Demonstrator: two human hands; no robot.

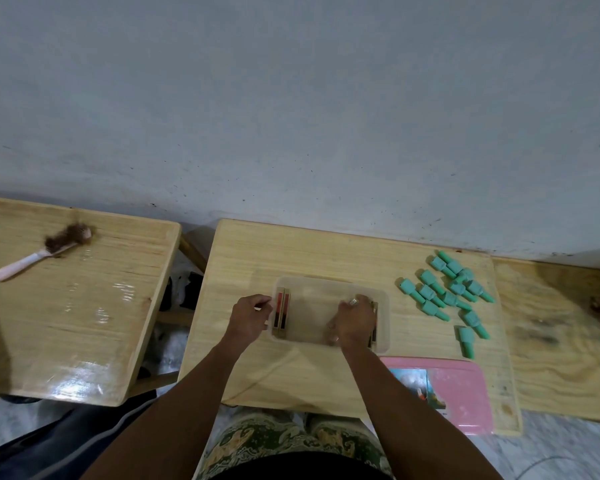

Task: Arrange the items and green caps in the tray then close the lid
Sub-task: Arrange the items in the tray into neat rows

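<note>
The left hand [252, 315] sits at the left side of the tray [326, 280]. Its fingers are curled up against the tray's left wall, but I cannot tell if it is really holding the wall or only touching it. The right hand [355, 320] is inside the tray on the right side. Its fingers are bent down around a flat item [374, 332] that stands on its edge against the right wall, and it grips that item. The hand covers most of it, so only the dark ends stick out. There is a ring on one finger of this hand. The tray is a see-through box with no lid on it, and it sits in the middle of the wooden counter [257, 251]. Against its left wall, just beside the left hand, stand two more flat items [282, 313] with gold edges and red and dark parts. The middle of the tray shows only its see-through floor. To the right of the tray, a bunch of green caps [454, 292] lies on the counter in a loose pile, all outside the tray. Near the front right corner lies the pink lid [461, 393], flat, with a picture sticker on it. It is close to the tray. Far to the left, on another wooden counter, lies a brush [42, 251] with a pink handle and brown bristles.
</note>
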